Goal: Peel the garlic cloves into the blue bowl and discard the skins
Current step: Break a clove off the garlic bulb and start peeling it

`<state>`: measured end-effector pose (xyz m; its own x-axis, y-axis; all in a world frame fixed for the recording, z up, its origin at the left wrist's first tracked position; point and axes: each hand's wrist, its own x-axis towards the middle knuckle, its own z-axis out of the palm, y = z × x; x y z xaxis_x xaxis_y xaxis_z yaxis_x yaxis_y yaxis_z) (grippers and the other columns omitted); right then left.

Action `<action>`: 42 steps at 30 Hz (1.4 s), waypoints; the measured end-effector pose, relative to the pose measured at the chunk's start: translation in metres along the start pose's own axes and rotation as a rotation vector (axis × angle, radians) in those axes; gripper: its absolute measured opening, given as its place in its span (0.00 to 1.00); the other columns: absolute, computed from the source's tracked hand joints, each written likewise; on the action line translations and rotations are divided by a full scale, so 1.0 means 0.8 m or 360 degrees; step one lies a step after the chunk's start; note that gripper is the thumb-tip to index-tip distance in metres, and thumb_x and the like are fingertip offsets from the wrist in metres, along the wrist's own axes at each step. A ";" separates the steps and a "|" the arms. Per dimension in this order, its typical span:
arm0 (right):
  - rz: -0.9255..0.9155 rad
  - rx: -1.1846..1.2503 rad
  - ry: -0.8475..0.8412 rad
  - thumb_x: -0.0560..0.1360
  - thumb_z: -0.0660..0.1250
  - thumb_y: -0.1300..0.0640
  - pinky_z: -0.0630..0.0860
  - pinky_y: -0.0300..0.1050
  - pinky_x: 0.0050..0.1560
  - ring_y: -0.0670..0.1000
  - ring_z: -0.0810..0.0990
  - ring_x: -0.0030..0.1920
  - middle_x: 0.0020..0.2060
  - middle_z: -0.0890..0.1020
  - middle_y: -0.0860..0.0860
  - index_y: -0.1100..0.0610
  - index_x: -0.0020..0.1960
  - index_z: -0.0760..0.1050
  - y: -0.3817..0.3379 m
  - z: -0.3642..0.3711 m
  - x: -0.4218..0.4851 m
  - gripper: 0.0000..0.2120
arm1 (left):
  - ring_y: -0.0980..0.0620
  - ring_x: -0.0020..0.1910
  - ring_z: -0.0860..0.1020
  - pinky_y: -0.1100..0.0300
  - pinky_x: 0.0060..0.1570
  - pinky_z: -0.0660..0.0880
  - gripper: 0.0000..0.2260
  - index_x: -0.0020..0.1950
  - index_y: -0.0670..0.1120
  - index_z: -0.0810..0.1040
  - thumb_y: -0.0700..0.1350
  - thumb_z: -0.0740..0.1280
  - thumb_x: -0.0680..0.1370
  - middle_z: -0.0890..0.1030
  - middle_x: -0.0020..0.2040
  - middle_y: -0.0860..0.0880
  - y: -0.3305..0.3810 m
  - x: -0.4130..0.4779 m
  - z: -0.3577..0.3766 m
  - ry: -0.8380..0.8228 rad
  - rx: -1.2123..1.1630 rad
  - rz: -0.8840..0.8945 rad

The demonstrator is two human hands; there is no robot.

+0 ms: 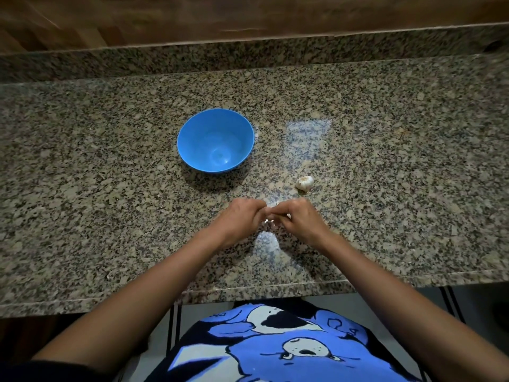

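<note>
Left hand [242,216], right hand [299,216] pinching garlic clove [271,213]

This looks like a home kitchen: a long counter [110,216] of polished speckled granite runs left to right, with a low granite upstand [165,59] along its far edge and wood panelling [248,15] behind that. Food-preparation things sit on it, a blue bowl [192,133] and, to its right and nearer, a garlic bulb [305,183], while the left hand [242,216] and right hand [298,219] pinch a garlic clove [275,204] between them. The person at the near edge wears a casual cartoon-print shirt [275,348].
</note>
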<state>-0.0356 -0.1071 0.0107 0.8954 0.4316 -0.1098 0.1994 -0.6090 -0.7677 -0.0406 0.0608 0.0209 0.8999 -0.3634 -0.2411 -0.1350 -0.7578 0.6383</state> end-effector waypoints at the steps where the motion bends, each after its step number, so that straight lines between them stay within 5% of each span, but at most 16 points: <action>1: -0.0067 -0.0037 0.0065 0.75 0.65 0.61 0.73 0.28 0.30 0.41 0.76 0.28 0.39 0.83 0.54 0.60 0.55 0.79 0.002 0.003 -0.001 0.10 | 0.56 0.27 0.69 0.66 0.27 0.70 0.13 0.44 0.40 0.77 0.46 0.58 0.82 0.75 0.33 0.48 0.002 0.002 -0.002 -0.0044 -0.0133 -0.0099; 6: -0.0483 -0.0489 0.0189 0.77 0.57 0.54 0.76 0.41 0.25 0.48 0.77 0.25 0.28 0.81 0.52 0.58 0.44 0.83 0.011 0.004 0.003 0.16 | 0.57 0.28 0.66 0.67 0.27 0.63 0.11 0.43 0.41 0.76 0.45 0.60 0.81 0.72 0.32 0.51 0.005 0.003 -0.008 -0.0352 -0.0964 -0.0704; 8: -0.0709 -0.0732 0.0238 0.76 0.56 0.54 0.72 0.38 0.20 0.47 0.74 0.23 0.26 0.78 0.48 0.56 0.38 0.82 0.018 0.000 0.011 0.17 | 0.57 0.28 0.66 0.66 0.27 0.64 0.10 0.44 0.41 0.75 0.44 0.59 0.81 0.72 0.31 0.51 0.005 0.003 -0.011 -0.0470 -0.1443 -0.0929; 11: -0.0587 -0.0690 0.0147 0.76 0.57 0.54 0.68 0.37 0.24 0.47 0.73 0.26 0.28 0.79 0.49 0.56 0.41 0.82 0.017 -0.004 0.013 0.16 | 0.56 0.28 0.66 0.65 0.28 0.64 0.11 0.45 0.41 0.76 0.45 0.59 0.81 0.72 0.32 0.50 0.001 0.003 -0.005 -0.0370 -0.1355 -0.0875; 15: 0.0196 0.0426 -0.0101 0.76 0.65 0.56 0.73 0.40 0.34 0.53 0.76 0.31 0.34 0.81 0.55 0.60 0.42 0.81 0.012 -0.007 0.005 0.10 | 0.58 0.29 0.67 0.69 0.27 0.64 0.11 0.45 0.45 0.76 0.47 0.58 0.82 0.72 0.34 0.52 0.002 0.002 0.012 -0.0006 -0.0466 -0.0307; 19: 0.0628 0.1430 -0.0219 0.77 0.60 0.62 0.64 0.34 0.24 0.44 0.68 0.26 0.27 0.75 0.49 0.59 0.35 0.76 0.003 -0.006 0.003 0.13 | 0.61 0.34 0.66 0.71 0.33 0.65 0.12 0.40 0.45 0.71 0.46 0.56 0.82 0.68 0.35 0.56 -0.002 0.003 0.012 0.0296 -0.0081 0.0190; 22: 0.0999 0.1961 -0.0191 0.77 0.58 0.62 0.64 0.33 0.22 0.44 0.68 0.24 0.25 0.73 0.49 0.60 0.34 0.73 -0.006 0.001 0.004 0.14 | 0.56 0.37 0.72 0.69 0.37 0.69 0.16 0.46 0.39 0.78 0.48 0.55 0.80 0.75 0.39 0.51 -0.013 0.005 0.013 0.0465 0.0041 0.0396; 25: 0.0902 0.1673 -0.0102 0.78 0.58 0.61 0.64 0.36 0.26 0.45 0.70 0.27 0.27 0.73 0.49 0.59 0.37 0.75 -0.008 0.007 0.002 0.12 | 0.56 0.44 0.80 0.64 0.46 0.78 0.11 0.56 0.42 0.81 0.44 0.65 0.77 0.83 0.49 0.49 -0.021 0.003 0.015 0.0516 -0.0299 0.0126; 28: 0.0792 0.1388 0.0023 0.77 0.60 0.62 0.66 0.38 0.27 0.45 0.73 0.27 0.29 0.77 0.50 0.61 0.40 0.78 -0.010 0.005 -0.003 0.10 | 0.54 0.45 0.82 0.62 0.46 0.80 0.10 0.54 0.43 0.82 0.39 0.71 0.73 0.84 0.48 0.49 -0.020 -0.002 0.024 0.0521 -0.0926 -0.0185; 32: 0.0730 0.1309 0.0255 0.75 0.66 0.63 0.70 0.37 0.25 0.47 0.77 0.28 0.32 0.82 0.54 0.61 0.42 0.80 -0.006 0.005 -0.009 0.05 | 0.54 0.43 0.82 0.64 0.43 0.78 0.10 0.49 0.41 0.82 0.33 0.73 0.69 0.84 0.46 0.47 -0.013 -0.009 0.033 0.0628 -0.1260 -0.0243; 37: 0.0772 0.1231 0.0381 0.72 0.70 0.58 0.76 0.42 0.28 0.54 0.79 0.32 0.35 0.82 0.58 0.60 0.41 0.79 -0.003 0.015 -0.015 0.04 | 0.51 0.46 0.82 0.62 0.47 0.79 0.14 0.53 0.46 0.81 0.34 0.74 0.69 0.83 0.47 0.47 -0.014 -0.012 0.040 0.0638 -0.1224 -0.0275; 42: 0.0499 0.0960 0.0277 0.73 0.69 0.60 0.81 0.47 0.33 0.51 0.83 0.35 0.39 0.83 0.48 0.47 0.47 0.77 -0.010 0.019 -0.015 0.08 | 0.58 0.46 0.81 0.66 0.47 0.78 0.18 0.60 0.46 0.78 0.40 0.73 0.71 0.82 0.46 0.52 -0.012 -0.014 0.040 0.0617 -0.0794 -0.0170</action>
<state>-0.0536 -0.0972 0.0090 0.9353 0.1521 -0.3194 -0.2894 -0.1902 -0.9381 -0.0623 0.0549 -0.0057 0.9950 -0.0066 -0.0998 0.0887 -0.4020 0.9113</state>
